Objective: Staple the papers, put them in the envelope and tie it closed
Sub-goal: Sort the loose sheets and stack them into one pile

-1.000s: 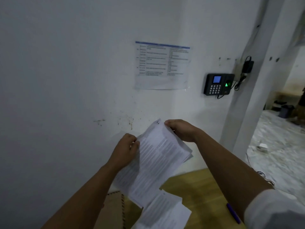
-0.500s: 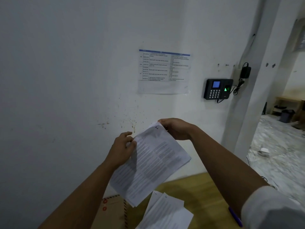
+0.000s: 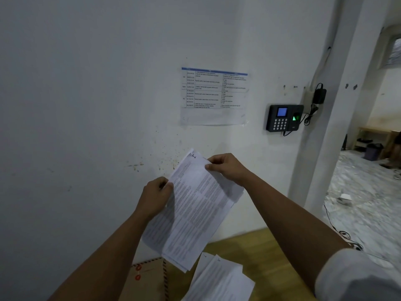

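Observation:
A stack of printed papers [image 3: 193, 211] is held up in the air in front of the white wall, tilted with its top corner to the upper right. My left hand [image 3: 155, 197] grips the stack's left edge. My right hand [image 3: 225, 168] pinches the upper right corner, fingers curled over the top sheet. Below, more loose printed sheets [image 3: 219, 279] lie on the wooden table [image 3: 271, 246]. A brown envelope [image 3: 147, 279] with red string discs and a striped border lies at the table's left, partly hidden by my left arm.
A printed schedule [image 3: 213, 95] is taped to the wall. A black fingerprint keypad [image 3: 284, 117] with a cable and adapter hangs to its right. A white pillar [image 3: 338, 118] stands on the right, with a littered floor [image 3: 368, 200] behind it.
The view has tilted down slightly, so the wall items sit lower. Both hands keep holding the stack and have shifted their grip a little at its top edge.

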Tool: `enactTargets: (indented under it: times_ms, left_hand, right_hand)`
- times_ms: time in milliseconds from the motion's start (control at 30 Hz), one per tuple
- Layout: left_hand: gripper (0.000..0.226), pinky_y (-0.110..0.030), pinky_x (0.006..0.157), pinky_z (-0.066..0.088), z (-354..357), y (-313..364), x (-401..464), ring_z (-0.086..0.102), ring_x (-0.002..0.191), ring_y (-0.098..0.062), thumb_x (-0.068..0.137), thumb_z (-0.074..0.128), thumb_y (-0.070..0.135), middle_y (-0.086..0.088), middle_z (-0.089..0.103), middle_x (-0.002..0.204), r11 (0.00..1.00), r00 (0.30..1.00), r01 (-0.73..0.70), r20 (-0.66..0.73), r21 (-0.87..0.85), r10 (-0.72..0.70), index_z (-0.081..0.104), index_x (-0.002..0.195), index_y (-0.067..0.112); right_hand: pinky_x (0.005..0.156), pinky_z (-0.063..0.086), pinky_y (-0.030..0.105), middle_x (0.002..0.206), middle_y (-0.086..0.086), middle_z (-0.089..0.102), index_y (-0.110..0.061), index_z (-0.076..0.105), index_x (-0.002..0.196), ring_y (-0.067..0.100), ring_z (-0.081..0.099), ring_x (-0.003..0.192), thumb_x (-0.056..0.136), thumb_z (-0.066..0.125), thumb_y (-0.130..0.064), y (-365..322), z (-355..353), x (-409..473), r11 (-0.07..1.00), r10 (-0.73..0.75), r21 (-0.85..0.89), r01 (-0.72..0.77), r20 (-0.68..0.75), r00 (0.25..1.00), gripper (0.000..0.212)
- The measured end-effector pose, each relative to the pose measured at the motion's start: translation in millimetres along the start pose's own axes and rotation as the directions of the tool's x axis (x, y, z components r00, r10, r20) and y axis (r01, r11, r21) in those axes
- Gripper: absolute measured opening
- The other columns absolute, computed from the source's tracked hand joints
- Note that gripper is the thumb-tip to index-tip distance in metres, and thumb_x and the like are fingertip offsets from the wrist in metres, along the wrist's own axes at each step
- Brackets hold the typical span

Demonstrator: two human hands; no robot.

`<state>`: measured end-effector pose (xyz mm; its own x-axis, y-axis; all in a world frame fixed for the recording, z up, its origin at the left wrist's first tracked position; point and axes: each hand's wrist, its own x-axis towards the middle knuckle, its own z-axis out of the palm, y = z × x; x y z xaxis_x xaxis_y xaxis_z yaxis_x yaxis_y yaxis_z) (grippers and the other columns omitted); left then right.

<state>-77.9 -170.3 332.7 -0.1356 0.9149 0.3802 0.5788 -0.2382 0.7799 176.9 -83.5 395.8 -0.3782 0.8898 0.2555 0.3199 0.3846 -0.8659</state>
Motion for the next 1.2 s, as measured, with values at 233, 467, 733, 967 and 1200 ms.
enactTargets:
  times_ms: [233, 467, 733, 967, 1200]
  left_hand:
    - [0.049, -0.047, 0.083, 0.064, -7, -6, -6, 0.065, 0.105, -0.02, 0.103, 0.059, 0.024, 0.001, 0.062, 0.124, 0.996, 0.995, -0.084, 0.05, -0.027, 0.085, 0.042, 0.146, 0.038]
    - [0.053, -0.035, 0.114, 0.046, 6, -7, -17, 0.056, 0.132, -0.009, 0.104, 0.049, 0.007, 0.01, 0.057, 0.148, 0.992, 0.989, -0.112, 0.091, -0.05, 0.116, 0.049, 0.151, 0.032]
    - [0.061, -0.001, 0.084, 0.041, 38, -18, -23, 0.053, 0.098, 0.02, 0.104, 0.045, 0.004, 0.019, 0.049, 0.142, 0.993, 0.97, -0.121, 0.209, -0.015, 0.121, 0.037, 0.156, 0.034]
    - [0.056, -0.021, 0.104, 0.048, 65, -51, -25, 0.061, 0.119, 0.002, 0.103, 0.047, 0.009, 0.013, 0.055, 0.148, 0.997, 0.986, 0.006, 0.166, -0.082, 0.008, 0.047, 0.152, 0.034]
    - [0.051, -0.017, 0.099, 0.048, 99, -104, -36, 0.063, 0.114, 0.002, 0.103, 0.046, 0.003, 0.014, 0.064, 0.132, 0.977, 0.964, 0.205, 0.185, -0.06, -0.191, 0.056, 0.146, 0.029]
  right_hand:
    - [0.085, 0.058, 0.032, 0.105, 0.009, 0.077, -0.016, 0.074, 0.12, 0.024, 0.074, 0.097, 0.088, 0.076, -0.009, -1, -6, -2, 0.997, -0.023, 0.074, 0.023, 0.0, 1.0, 0.033]
    - [0.079, 0.048, 0.021, 0.091, -0.009, 0.068, -0.028, 0.057, 0.143, -0.002, 0.064, 0.079, 0.1, 0.062, -0.021, 10, -1, -11, 0.924, -0.09, -0.367, 0.106, 0.062, 0.994, 0.044]
    - [0.092, 0.05, 0.024, 0.107, -0.008, 0.072, -0.021, 0.072, 0.123, 0.008, 0.067, 0.092, 0.089, 0.076, -0.023, 40, -2, -24, 0.974, -0.001, -0.227, -0.007, -0.034, 0.999, 0.034]
    - [0.09, 0.056, 0.027, 0.093, 0.011, 0.078, -0.022, 0.073, 0.121, 0.018, 0.075, 0.091, 0.09, 0.075, -0.019, 87, -10, -37, 0.978, 0.191, -0.079, -0.191, -0.007, 0.981, 0.031]
    - [0.076, 0.054, 0.014, 0.086, 0.005, 0.076, -0.011, 0.075, 0.118, 0.008, 0.071, 0.079, 0.092, 0.071, -0.011, 172, 14, -32, 0.936, 0.35, -0.065, -0.347, 0.046, 0.936, 0.026]
